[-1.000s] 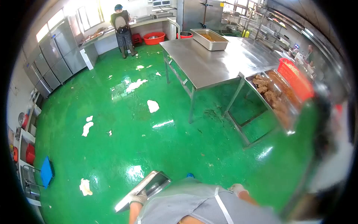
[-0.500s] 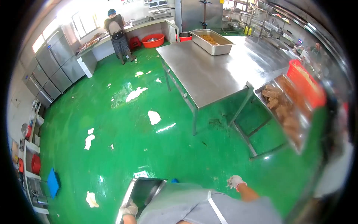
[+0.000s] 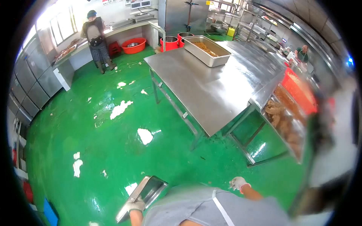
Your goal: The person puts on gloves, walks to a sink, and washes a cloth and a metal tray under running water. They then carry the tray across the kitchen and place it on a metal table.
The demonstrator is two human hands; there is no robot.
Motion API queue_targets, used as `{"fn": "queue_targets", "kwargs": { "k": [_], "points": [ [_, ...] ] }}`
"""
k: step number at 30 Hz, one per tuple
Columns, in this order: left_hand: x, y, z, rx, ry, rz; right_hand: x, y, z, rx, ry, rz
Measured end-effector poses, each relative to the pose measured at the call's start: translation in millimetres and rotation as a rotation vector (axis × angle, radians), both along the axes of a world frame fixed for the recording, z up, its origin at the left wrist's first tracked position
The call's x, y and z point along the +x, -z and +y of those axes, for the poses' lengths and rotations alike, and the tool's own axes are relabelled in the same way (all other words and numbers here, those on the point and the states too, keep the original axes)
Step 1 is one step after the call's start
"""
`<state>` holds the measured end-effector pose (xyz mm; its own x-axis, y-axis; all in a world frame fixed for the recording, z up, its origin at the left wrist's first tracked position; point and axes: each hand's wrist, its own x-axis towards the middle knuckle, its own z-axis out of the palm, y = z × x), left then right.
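Above wet, glossy green floor (image 3: 113, 143): gloved left hand (image 3: 135, 206) closed on rectangular stainless steel tray (image 3: 145, 194), held tilted at hip; gloved right hand (image 3: 238, 183) loosely open, empty. Risk: slipping on wet patches, dropping tray.

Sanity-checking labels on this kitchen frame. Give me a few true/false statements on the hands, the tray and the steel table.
1. The left hand grips a metal tray. True.
2. The right hand holds a knife. False: it is gloved and holds nothing.
3. The deep steel pan on the steel table holds food. True.
4. The floor is red. False: it is green, with pale patches.
5. A person stands at the far counter. True.
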<state>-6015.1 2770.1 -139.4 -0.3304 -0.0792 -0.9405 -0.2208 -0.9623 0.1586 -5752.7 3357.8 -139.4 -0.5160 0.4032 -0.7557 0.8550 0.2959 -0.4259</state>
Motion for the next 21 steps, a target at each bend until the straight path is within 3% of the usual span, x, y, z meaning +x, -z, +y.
{"fn": "queue_targets", "kwargs": {
  "k": [3, 6, 9, 11, 13, 16, 19, 20, 21],
  "points": [
    [-60, 13, 3, 0.032, 0.042, 0.046, -30, 15, -2, -0.045, 0.078, -0.048],
    [-118, 12, 13, 0.024, 0.001, 0.081, -78, 6, -18, 0.048, -0.248, 0.093],
    [-165, 2, 24, 0.003, -0.054, 0.114, -170, -35, -45, 0.141, -0.427, 0.173],
    [-201, -13, 16, -0.065, -0.103, 0.222, -245, -53, -55, 0.105, -0.410, 0.282],
    [-241, -24, -5, -0.169, -0.051, 0.251, -320, -54, -55, -0.074, -0.228, 0.479],
    [-301, -76, -13, -0.550, 0.186, 0.279, -442, -102, -52, -0.166, -0.158, 0.673],
    [-319, -28, -89, -1.205, 0.629, 0.461, -554, -168, -41, -0.208, -0.059, 0.646],
    [-338, -26, -86, -1.255, 0.660, 0.440, -583, -182, -36, -0.221, -0.016, 0.607],
    [-365, -28, -73, -1.106, 0.598, 0.395, -610, -178, -30, -0.164, -0.047, 0.636]
  ]
}}
